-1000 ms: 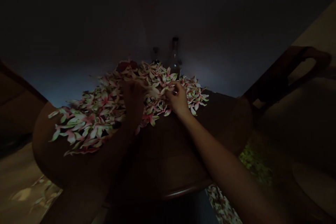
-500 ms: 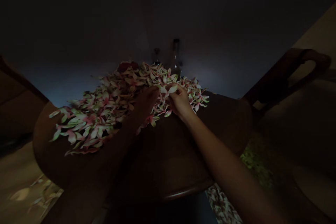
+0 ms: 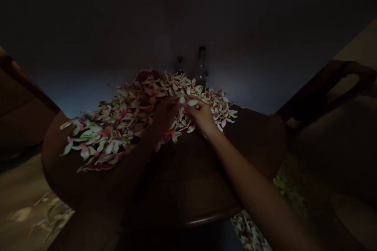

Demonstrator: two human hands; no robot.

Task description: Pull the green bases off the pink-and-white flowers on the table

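Over bench (image 3: 191, 180), at heap of pink-white flowers (image 3: 123, 111), pale flower (image 3: 193, 102) pinched in fingers of right hand (image 3: 203, 117); left hand (image 3: 165, 110) just beside, grip too shadowed to tell. Flower likely light, soft, easily bruised; best held gently at base.

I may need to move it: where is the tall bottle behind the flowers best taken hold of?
Probably by the neck of the tall bottle, from above and slightly right: it stands upright, the neck is slimmer than the body, flowers hide its base, and a smaller dark object sits to its left.
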